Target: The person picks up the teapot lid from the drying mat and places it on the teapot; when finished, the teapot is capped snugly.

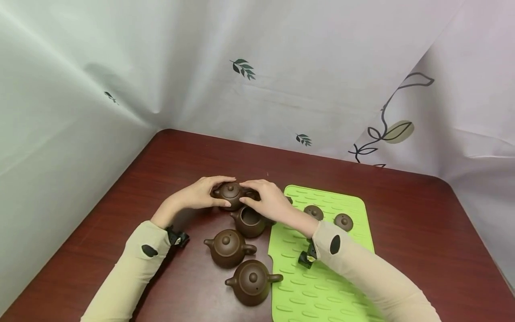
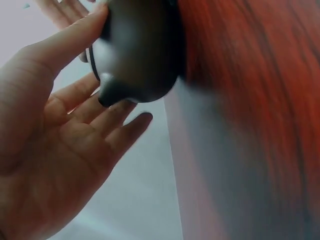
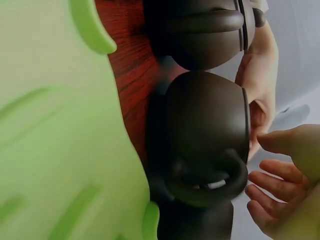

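Several small brown teapots stand in a row on the table. My left hand [image 1: 200, 193] holds the farthest, lidded teapot [image 1: 231, 191] by its spout side. Its thumb lies against the near side and the fingers reach round the far side; the left wrist view shows the spout [image 2: 111, 91] between them. On the handle side my right hand [image 1: 268, 200] hovers close, thumb and fingers apart, its exact contact hidden. Just nearer is a lidless teapot [image 1: 248, 226], its dark opening partly under the right hand. In the right wrist view its handle [image 3: 220, 185] shows.
Two lidded teapots, one [image 1: 227, 248] behind the other [image 1: 251, 282], stand nearer me. A green ridged mat [image 1: 301, 286] lies to the right, bearing a lid [image 1: 314, 212], another lid [image 1: 344, 222] and a partly hidden brown piece. White curtains [image 1: 257, 103] enclose the table [image 1: 193, 152].
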